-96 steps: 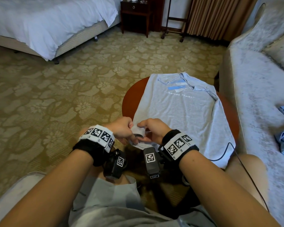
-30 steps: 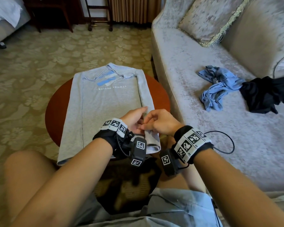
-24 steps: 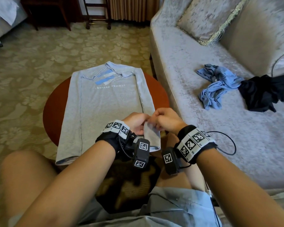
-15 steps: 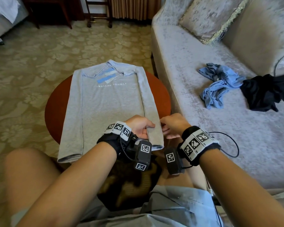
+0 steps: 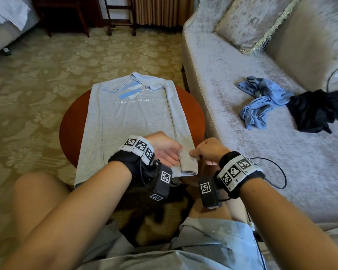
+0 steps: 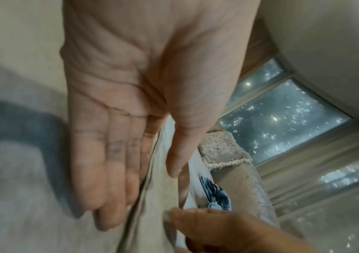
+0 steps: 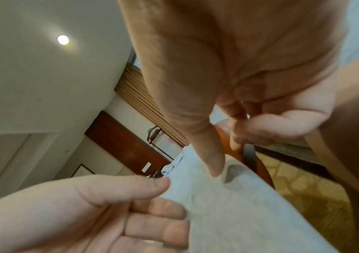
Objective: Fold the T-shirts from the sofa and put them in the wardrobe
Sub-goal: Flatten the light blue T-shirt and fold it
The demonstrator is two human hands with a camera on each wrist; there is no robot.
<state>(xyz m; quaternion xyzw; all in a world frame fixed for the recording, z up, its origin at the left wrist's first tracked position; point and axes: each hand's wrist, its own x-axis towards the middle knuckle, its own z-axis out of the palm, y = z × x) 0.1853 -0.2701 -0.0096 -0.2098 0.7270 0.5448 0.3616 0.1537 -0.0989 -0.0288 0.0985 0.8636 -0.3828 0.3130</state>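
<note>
A light grey T-shirt (image 5: pixel 133 121) with a blue stripe print lies face up on a round red-brown table (image 5: pixel 70 121). Both its long sides are folded inward as narrow strips. My left hand (image 5: pixel 164 151) lies palm up at the near end of the right strip. Its fingers (image 6: pixel 109 171) are straight against the fold edge and its thumb rests on the strip. My right hand (image 5: pixel 205 151) is just right of the strip. Its thumb (image 7: pixel 208 154) presses on the fabric (image 7: pixel 239 214) while the other fingers curl away beneath, holding nothing.
A crumpled blue T-shirt (image 5: pixel 261 102) and a black garment (image 5: pixel 312 112) lie on the grey sofa (image 5: pixel 242 162) to my right, below a cushion (image 5: pixel 250 22). My knees flank the table. A bed corner (image 5: pixel 4 16), dark nightstand (image 5: pixel 66 12) and luggage rack (image 5: pixel 121 16) stand beyond the patterned carpet.
Both hands were pinching the near end of the right folded strip and holding it raised. They have laid it flat and let go; the left fingers straightened.
</note>
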